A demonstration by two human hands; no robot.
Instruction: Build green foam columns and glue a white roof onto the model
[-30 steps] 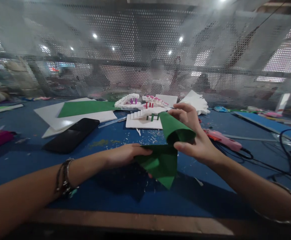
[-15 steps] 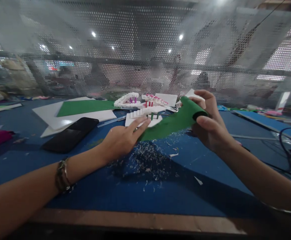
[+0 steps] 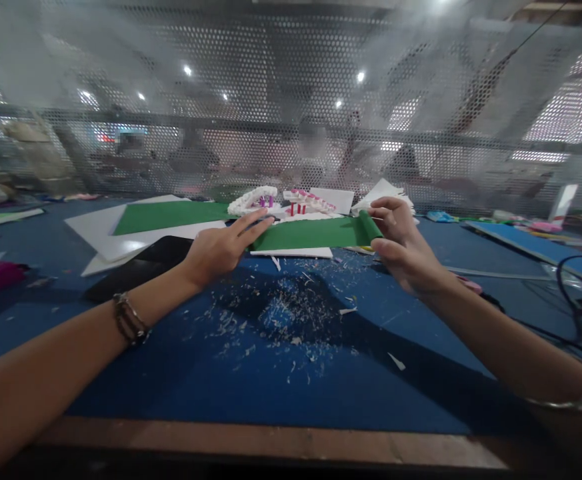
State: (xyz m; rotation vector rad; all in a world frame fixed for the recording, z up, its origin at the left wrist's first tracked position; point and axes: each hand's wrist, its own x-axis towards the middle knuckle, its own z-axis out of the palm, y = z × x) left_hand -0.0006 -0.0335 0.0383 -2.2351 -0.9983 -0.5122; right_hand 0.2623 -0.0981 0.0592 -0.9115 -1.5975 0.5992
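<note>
I hold a green sheet (image 3: 311,233) stretched level above the blue table (image 3: 281,380), seen nearly edge-on. My left hand (image 3: 223,247) pinches its left end, the fingers extended along the sheet. My right hand (image 3: 401,250) is closed round the sheet's rolled right end (image 3: 369,227). White scraps (image 3: 281,320) lie scattered on the table beneath the sheet.
A black phone (image 3: 141,267) lies left of my left hand, beside white boards with a green sheet (image 3: 165,215) on them. White foam models with pink and green posts (image 3: 291,203) stand behind the held sheet. Black cables (image 3: 571,293) run at the right. A perforated screen (image 3: 291,100) backs the table.
The green sheet was folded low by the table a second ago. Both hands have lifted it and pulled it out flat, and the scraps under it now show.
</note>
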